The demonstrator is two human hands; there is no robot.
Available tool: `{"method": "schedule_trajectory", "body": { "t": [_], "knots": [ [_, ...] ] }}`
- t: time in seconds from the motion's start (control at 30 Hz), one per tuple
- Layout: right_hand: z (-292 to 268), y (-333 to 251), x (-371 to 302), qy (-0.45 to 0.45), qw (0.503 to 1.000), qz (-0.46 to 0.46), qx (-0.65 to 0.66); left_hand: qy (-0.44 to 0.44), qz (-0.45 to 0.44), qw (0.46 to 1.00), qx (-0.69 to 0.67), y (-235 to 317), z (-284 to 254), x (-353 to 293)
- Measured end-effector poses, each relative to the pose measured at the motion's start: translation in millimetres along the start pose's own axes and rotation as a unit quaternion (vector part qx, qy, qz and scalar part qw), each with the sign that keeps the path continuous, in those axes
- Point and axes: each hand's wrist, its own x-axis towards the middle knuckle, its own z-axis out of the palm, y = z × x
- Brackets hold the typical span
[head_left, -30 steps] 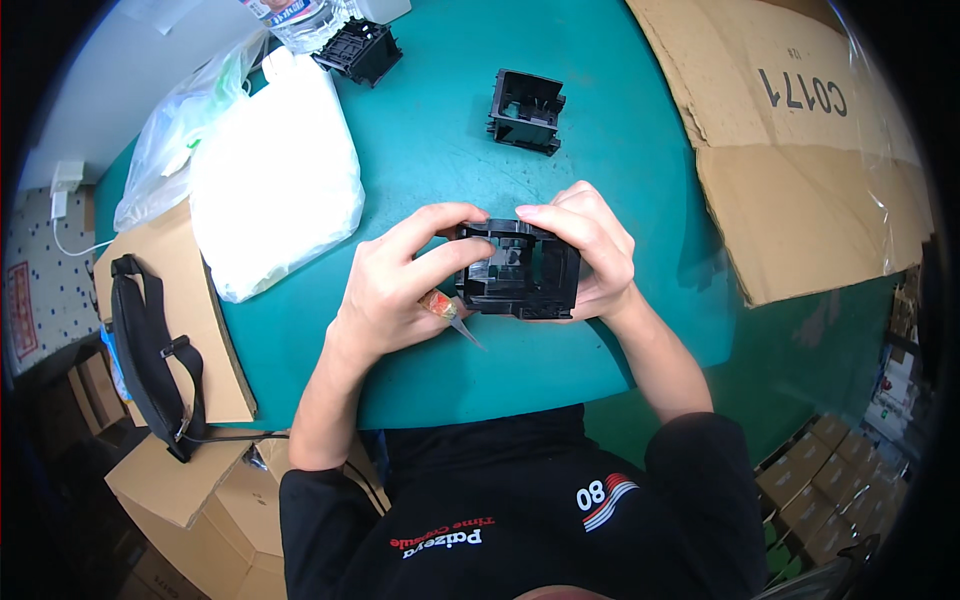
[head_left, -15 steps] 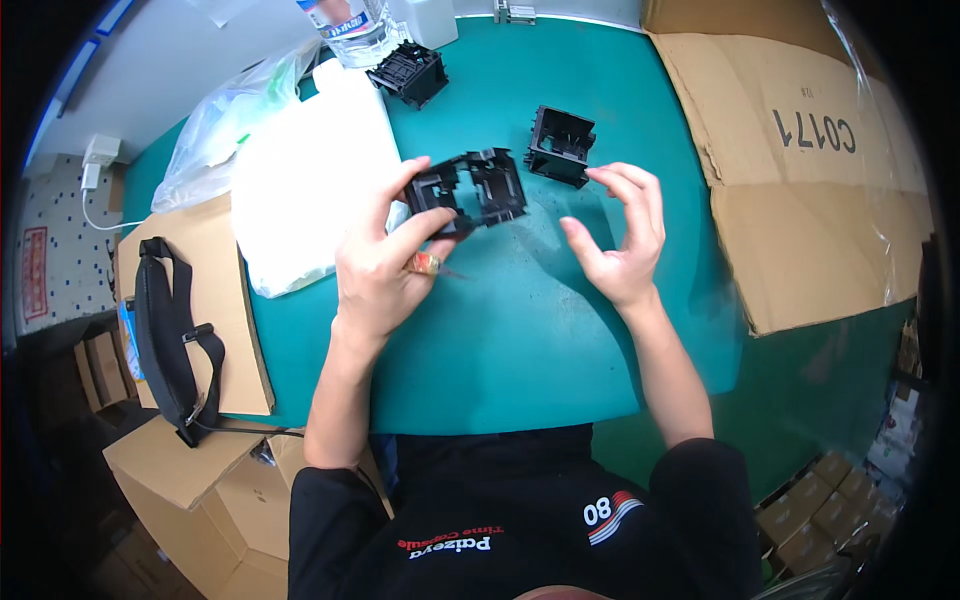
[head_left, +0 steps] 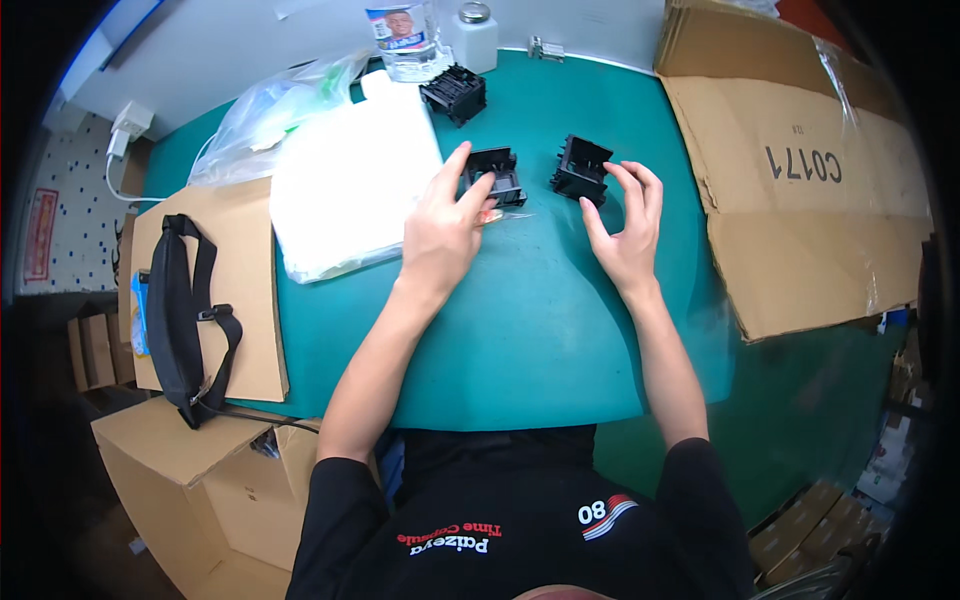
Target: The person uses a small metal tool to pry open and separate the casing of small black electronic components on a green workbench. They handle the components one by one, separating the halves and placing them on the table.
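My left hand (head_left: 445,235) reaches over a small black plastic frame (head_left: 505,180) with openings in it. Its thumb and fingers close on the frame's left side, low over the green mat, and the ring on one finger is partly hidden. To the right, a black box-shaped plastic housing (head_left: 580,166), open at the top, rests on the mat. My right hand (head_left: 628,240) is at its near right corner, thumb at the lower edge and fingertips on the right side. Farther back stands another black plastic housing (head_left: 455,95) with a ribbed face.
White sheeting (head_left: 345,195) and a clear plastic bag (head_left: 270,125) lie at left, near a black belt bag (head_left: 180,310) on cardboard. A water bottle (head_left: 405,45) and white pump bottle (head_left: 476,40) stand behind. A large carton (head_left: 800,230) covers the right side; an open carton (head_left: 220,500) sits below left.
My left hand has lowered the black frame from in front of me to the mat and turned it. My right thumb has come in against the housing. The view has shifted slightly.
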Motion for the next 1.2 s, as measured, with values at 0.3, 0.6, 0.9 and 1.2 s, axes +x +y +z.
{"method": "schedule_trajectory", "body": {
  "t": [0.3,0.6,0.9,1.2],
  "knots": [
    [4.9,-6.4,33.1,-0.118,0.987,-0.081,-0.076,0.018,0.021,0.998,-0.06,11.7,-29.7,-7.9],
    [-18.3,1.9,27.3,-0.201,0.972,-0.087,0.084,0.018,0.049,0.992,-0.115,18.5,-13.0,-22.5],
    [-21.3,5.4,-15.4,-0.239,0.941,-0.136,0.198,-0.031,0.032,0.995,-0.093,31.2,-21.9,-22.3],
    [-15.0,-3.1,-15.1,-0.197,0.94,-0.148,0.237,-0.072,0.016,0.993,-0.09,32.6,-38.0,-11.7]
  ]
}}
